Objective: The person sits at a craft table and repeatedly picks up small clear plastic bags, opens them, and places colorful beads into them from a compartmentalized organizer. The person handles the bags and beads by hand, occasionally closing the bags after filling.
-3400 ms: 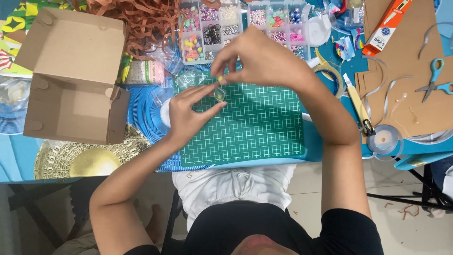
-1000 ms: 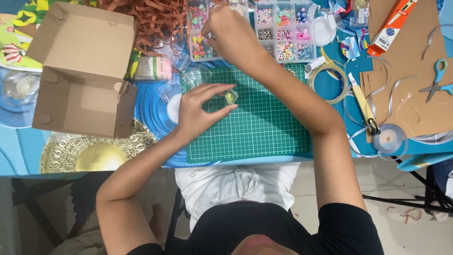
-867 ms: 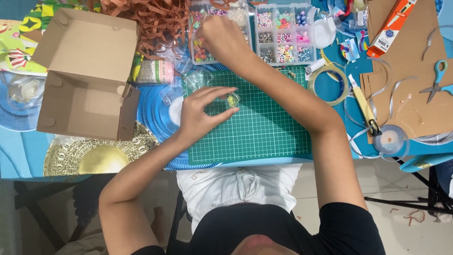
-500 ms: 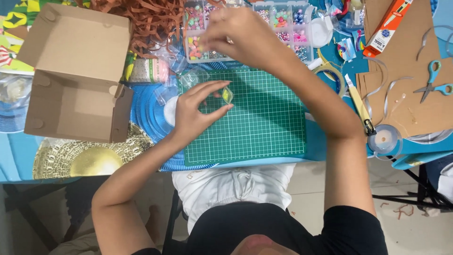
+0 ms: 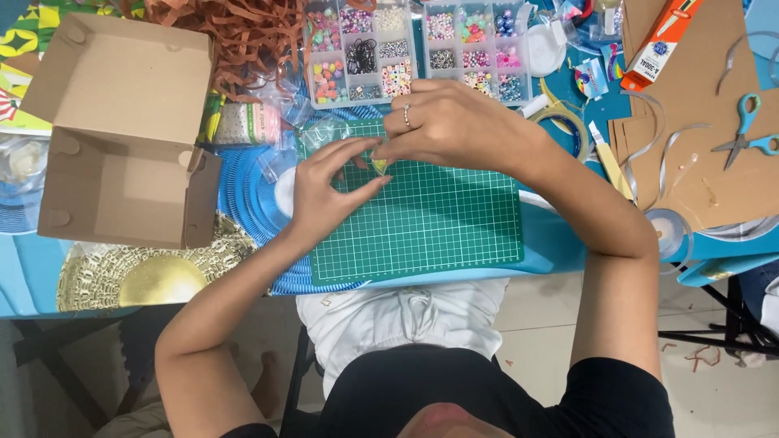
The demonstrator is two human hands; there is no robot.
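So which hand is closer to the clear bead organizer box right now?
Right. The right hand sits just below the bead organizer box, almost touching its front edge; the left hand lies lower on the green cutting mat.
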